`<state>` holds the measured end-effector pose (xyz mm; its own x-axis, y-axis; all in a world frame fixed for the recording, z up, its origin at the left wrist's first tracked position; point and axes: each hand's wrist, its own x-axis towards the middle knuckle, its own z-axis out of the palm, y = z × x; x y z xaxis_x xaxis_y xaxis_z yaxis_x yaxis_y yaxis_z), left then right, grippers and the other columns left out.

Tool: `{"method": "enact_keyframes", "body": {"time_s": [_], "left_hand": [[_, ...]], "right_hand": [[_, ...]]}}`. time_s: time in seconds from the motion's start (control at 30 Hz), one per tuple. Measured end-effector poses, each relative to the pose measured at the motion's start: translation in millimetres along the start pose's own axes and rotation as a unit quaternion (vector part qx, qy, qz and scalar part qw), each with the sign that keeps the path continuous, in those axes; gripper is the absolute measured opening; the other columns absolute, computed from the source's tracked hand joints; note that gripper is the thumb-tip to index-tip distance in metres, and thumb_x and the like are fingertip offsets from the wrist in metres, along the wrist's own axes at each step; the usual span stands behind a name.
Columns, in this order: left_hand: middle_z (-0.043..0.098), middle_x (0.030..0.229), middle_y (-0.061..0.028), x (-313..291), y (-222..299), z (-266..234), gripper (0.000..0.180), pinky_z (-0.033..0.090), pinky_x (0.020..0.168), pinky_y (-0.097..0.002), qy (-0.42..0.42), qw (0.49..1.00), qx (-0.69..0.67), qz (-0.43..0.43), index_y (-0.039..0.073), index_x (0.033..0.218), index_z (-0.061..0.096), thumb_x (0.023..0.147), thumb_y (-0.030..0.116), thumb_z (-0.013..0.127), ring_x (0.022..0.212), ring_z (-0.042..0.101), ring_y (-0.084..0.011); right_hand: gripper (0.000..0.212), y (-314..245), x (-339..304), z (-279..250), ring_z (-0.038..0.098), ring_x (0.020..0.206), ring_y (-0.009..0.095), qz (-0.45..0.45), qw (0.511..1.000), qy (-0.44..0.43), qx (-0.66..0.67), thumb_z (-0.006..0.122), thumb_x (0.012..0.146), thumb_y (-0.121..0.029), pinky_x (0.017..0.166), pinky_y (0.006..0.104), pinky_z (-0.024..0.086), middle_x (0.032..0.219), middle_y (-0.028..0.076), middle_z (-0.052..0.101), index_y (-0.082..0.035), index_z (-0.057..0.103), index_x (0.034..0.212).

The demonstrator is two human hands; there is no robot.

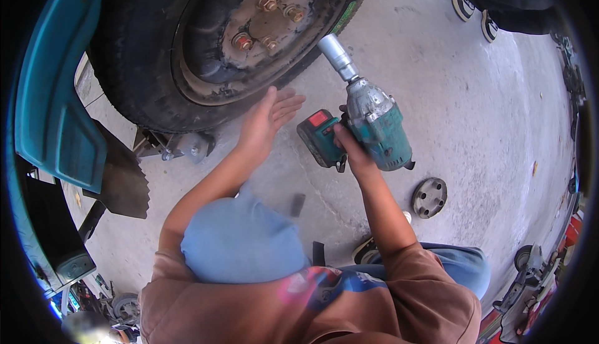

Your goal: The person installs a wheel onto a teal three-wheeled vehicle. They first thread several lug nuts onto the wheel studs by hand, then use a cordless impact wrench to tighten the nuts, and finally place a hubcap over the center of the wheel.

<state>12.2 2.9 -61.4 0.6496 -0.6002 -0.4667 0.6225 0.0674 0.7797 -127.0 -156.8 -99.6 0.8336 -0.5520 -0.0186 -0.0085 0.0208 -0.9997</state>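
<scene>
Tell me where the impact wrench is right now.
In the head view, the wrench is right of centre, in the right hand, near the wheel.

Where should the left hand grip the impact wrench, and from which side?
Probably by the battery pack, coming from the left: that boxy end of the impact wrench juts toward the open left hand. The right hand holds the tool between that pack and the body, and the socket, pointing away from the person, is better left clear.
</scene>
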Motion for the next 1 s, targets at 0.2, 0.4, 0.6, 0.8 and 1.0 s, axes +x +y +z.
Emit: {"method": "enact_keyframes", "body": {"time_s": [0.2,0.4,0.6,0.8,1.0], "left_hand": [[0.06,0.127,-0.0192,-3.9,2.6,-2.1,0.053,0.04,0.106,-0.0371,0.016,1.0,-0.003,0.004,-0.005,0.13,0.049,0.104,0.041,0.042,0.122,0.055,-0.0254],[0.066,0.115,-0.0142,-3.1,-3.8,-18.0,0.036,0.045,0.097,-0.0347,0.129,0.991,-0.017,-0.01,0.0,0.119,0.056,0.101,0.031,0.052,0.11,0.06,-0.0222],[0.067,0.108,-0.0106,-7.9,-4.8,-30.6,0.03,0.046,0.094,-0.0335,0.203,0.979,-0.028,-0.011,0.003,0.116,0.059,0.098,0.027,0.055,0.104,0.061,-0.0201],[0.063,0.116,-0.0104,-12.7,20.9,-21.8,0.037,0.042,0.1,-0.0347,0.106,0.99,-0.079,0.04,0.003,0.122,0.057,0.099,0.032,0.055,0.111,0.057,-0.0195],[0.058,0.127,-0.0095,-0.3,61.5,4.3,0.046,0.038,0.105,-0.0362,-0.014,0.984,-0.162,0.067,0.004,0.128,0.054,0.099,0.041,0.056,0.117,0.051,-0.0188]], "right_hand": [[0.039,-13.5,3.1,3.3,0.054,0.063,0.008,0.077,0.995,-0.051,0.047,0.069,0.086,-0.008,0.059,0.0244,0.042,0.074,0.0,0.057,0.0,0.056,0.123],[0.018,-10.4,7.6,13.7,0.065,0.074,0.015,0.027,0.996,-0.064,-0.047,0.075,0.085,-0.015,0.068,0.0303,0.051,0.084,0.004,0.069,-0.006,0.07,0.099],[0.025,-20.7,19.1,31.3,0.068,0.089,0.02,0.01,0.988,-0.101,-0.116,0.077,0.083,-0.017,0.078,0.0342,0.052,0.1,0.007,0.072,-0.007,0.07,0.105],[0.027,-29.6,20.8,51.7,0.068,0.091,0.023,0.006,0.991,-0.101,-0.085,0.076,0.084,-0.016,0.08,0.0352,0.052,0.102,0.009,0.071,-0.007,0.069,0.108],[0.022,-25.4,28.5,60.8,0.066,0.083,0.024,-0.201,0.952,-0.105,-0.206,0.074,0.082,-0.011,0.073,0.0343,0.052,0.094,0.008,0.068,-0.006,0.068,0.103]]}}
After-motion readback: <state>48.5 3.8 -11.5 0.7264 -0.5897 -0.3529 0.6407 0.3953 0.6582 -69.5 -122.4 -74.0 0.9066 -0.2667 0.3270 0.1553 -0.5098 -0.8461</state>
